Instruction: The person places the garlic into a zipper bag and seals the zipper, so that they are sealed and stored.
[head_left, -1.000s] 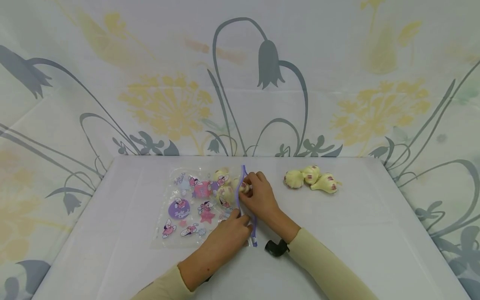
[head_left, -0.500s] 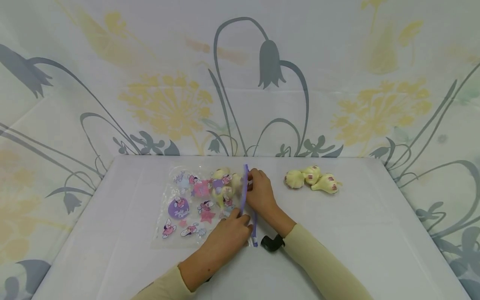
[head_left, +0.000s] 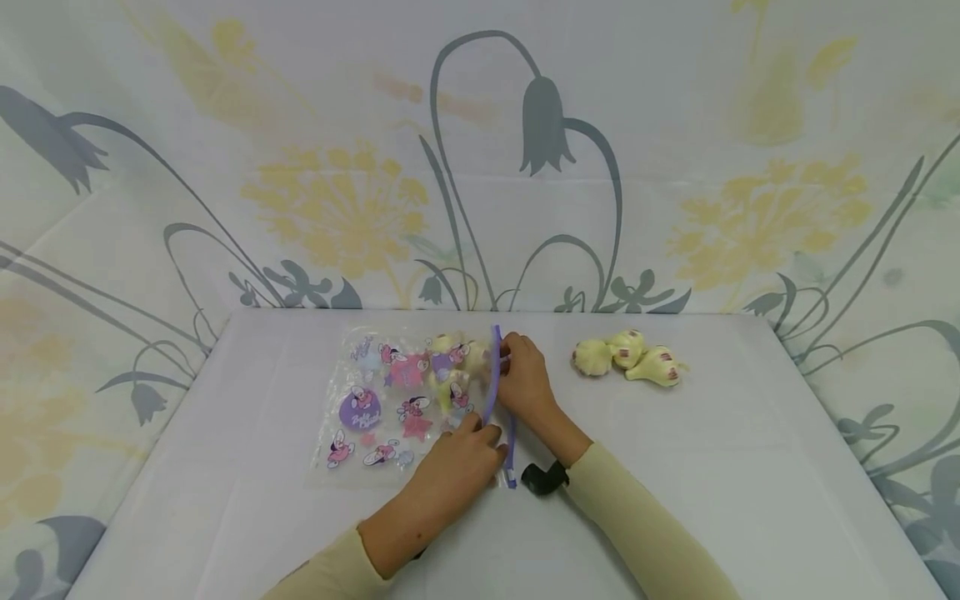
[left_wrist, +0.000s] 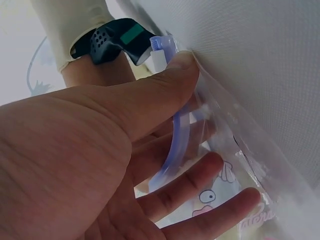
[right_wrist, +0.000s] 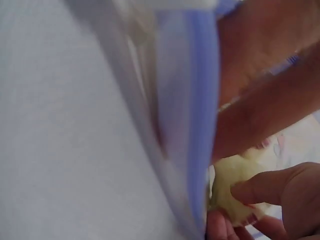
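A clear zip bag (head_left: pixel 375 429) with pink and purple prints and a purple zip edge (head_left: pixel 493 379) lies at the centre-left of the table. Inside it, garlic bulbs (head_left: pixel 450 387) show through the film near the mouth. My left hand (head_left: pixel 453 467) pinches the bag's near mouth edge; its thumb (left_wrist: pixel 165 87) lies on the film beside the zip, other fingers spread. At the far end of the mouth is my right hand (head_left: pixel 528 383). In the right wrist view a garlic bulb (right_wrist: pixel 230 180) sits between its thumb and fingertips, partly hidden.
Three more garlic bulbs (head_left: pixel 628 357) lie together to the right of the bag. A black wrist camera (head_left: pixel 545 479) sits on the right wrist, just above the white table (head_left: pixel 675 467). A flower-printed cloth (head_left: pixel 337 100) rises behind and at both sides.
My right hand has moved slightly right and away from me, and the far part of the purple zip edge has shifted right with it. The left hand keeps its place.
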